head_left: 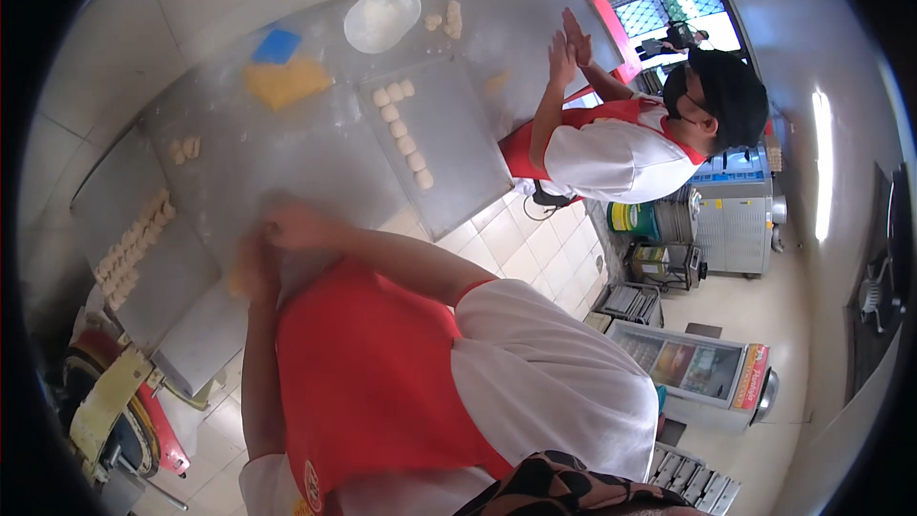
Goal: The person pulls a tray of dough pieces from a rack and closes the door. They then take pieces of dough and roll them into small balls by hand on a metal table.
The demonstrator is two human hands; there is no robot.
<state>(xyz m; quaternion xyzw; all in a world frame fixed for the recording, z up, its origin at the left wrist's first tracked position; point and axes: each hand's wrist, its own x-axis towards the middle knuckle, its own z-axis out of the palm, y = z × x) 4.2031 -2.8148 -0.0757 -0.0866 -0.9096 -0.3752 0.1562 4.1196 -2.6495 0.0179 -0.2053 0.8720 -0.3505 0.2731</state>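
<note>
Over the near edge of the metal table [287, 158], my two hands are close together and smeared by motion. My left hand [254, 263] is below and beside my right hand [296, 222], which seems to lie over it. Whether anything sits between them cannot be made out. Nearest on the left is a metal tray [174, 263] bearing rows of shaped dough pieces [134, 247]. A few small dough pieces [184, 150] rest on the table beyond that tray. To the right, a second tray [447, 148] holds a line of dough balls [399, 129].
Farther back are a yellow dough-like mass [285, 83], a blue scraper [277, 46] and a white bowl of flour [382, 19]. A co-worker [621, 139] stands at the right with palms together. A machine [119, 411] is at lower left; a glass-front fridge [688, 358] at right.
</note>
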